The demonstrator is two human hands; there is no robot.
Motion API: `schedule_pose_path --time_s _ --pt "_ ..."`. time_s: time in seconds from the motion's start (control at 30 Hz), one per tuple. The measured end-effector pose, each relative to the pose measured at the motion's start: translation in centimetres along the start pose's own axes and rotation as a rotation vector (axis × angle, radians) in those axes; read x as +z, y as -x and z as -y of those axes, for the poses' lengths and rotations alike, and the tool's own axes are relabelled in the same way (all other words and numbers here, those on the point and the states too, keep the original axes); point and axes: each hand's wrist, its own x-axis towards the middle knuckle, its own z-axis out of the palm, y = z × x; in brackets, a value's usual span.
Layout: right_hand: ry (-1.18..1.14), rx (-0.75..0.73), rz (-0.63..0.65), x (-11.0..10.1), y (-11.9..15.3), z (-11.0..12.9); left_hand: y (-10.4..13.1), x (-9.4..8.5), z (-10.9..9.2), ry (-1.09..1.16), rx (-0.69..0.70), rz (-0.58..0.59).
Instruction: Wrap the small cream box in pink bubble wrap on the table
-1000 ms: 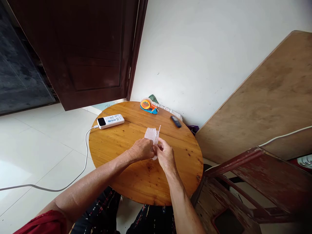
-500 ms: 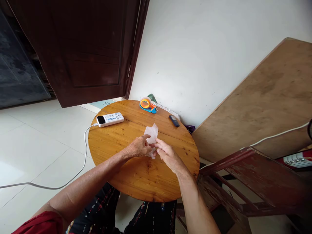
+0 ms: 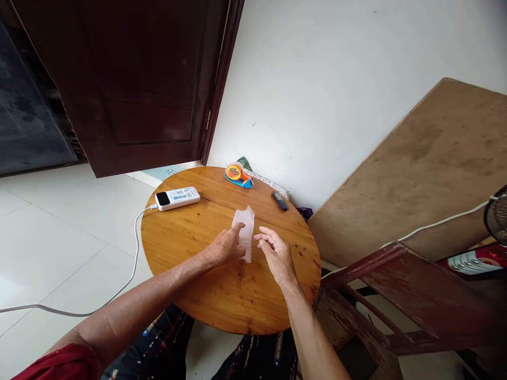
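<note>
The left hand (image 3: pixel 225 246) lies over the wrap (image 3: pixel 247 232) on the table (image 3: pixel 222 295), the right hand (image 3: pixel 279 256) loosely spread beside it.

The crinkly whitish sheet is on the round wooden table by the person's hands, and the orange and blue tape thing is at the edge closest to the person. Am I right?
Almost! The orange and blue tape thing is at the far edge, near the wall, as the head view shows. The crinkly whitish sheet is on the round wooden table by the person's left hand and right hand.
</note>
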Motion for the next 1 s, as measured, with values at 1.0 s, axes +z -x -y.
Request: schedule_pose_path --time_s 1.0 --pt "-0.329 0.447 0.183 1.9 -6.0 -2.7 1.1 1.3 0.7 -0.104 0.169 -0.067"
